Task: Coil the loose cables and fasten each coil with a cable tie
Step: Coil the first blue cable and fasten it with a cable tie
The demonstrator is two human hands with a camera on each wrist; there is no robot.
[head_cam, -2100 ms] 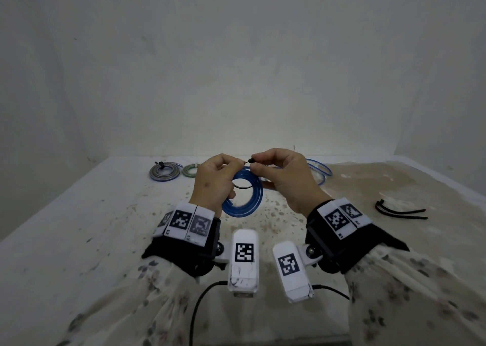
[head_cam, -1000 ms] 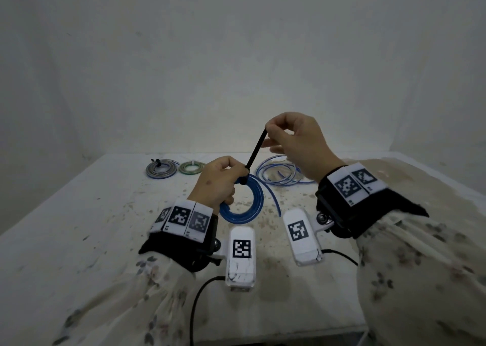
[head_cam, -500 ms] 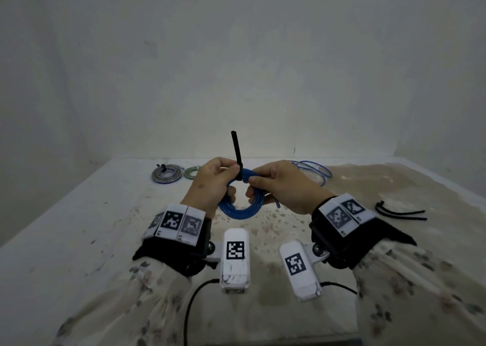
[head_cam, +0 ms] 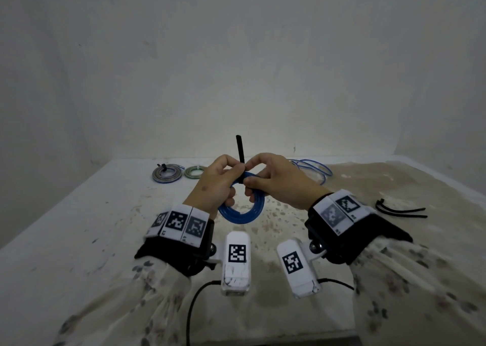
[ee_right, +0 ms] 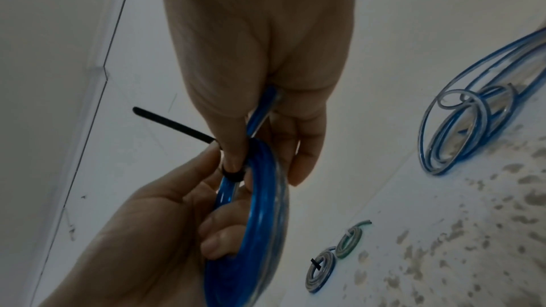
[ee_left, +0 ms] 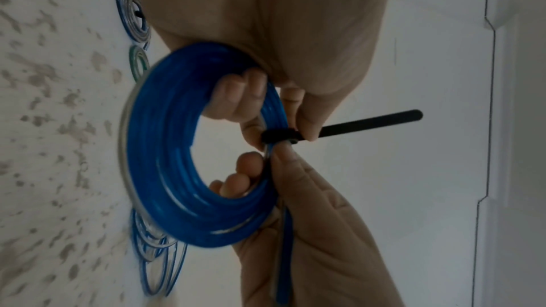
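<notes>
Your left hand and right hand are pinched together at the top of the blue coil, held up above the table, and the black tie pokes straight up from between your fingertips. Left fingers curl through the coil's middle with the thumb on the outside; right thumb and forefinger press on the coil right beside the tie's band. The coil is a tight ring of glossy, see-through blue tube, several turns thick, and the tie is wrapped snugly round one spot of it. The left wrist view catches what the head view hides: the band cinched round the turns, and a loose blue tail running down inside your right palm. From the right wrist, that same tail comes out of your right fist at the top, and you see the coil edge-on. Out on the table, a grey coil with a black tie on it and a small green coil sit side by side far left, a loose blue cable sprawls behind your right hand, and spare ties lie off to the right. The tabletop is white, speckled and stained brownish on the right, with bare pale walls behind.
</notes>
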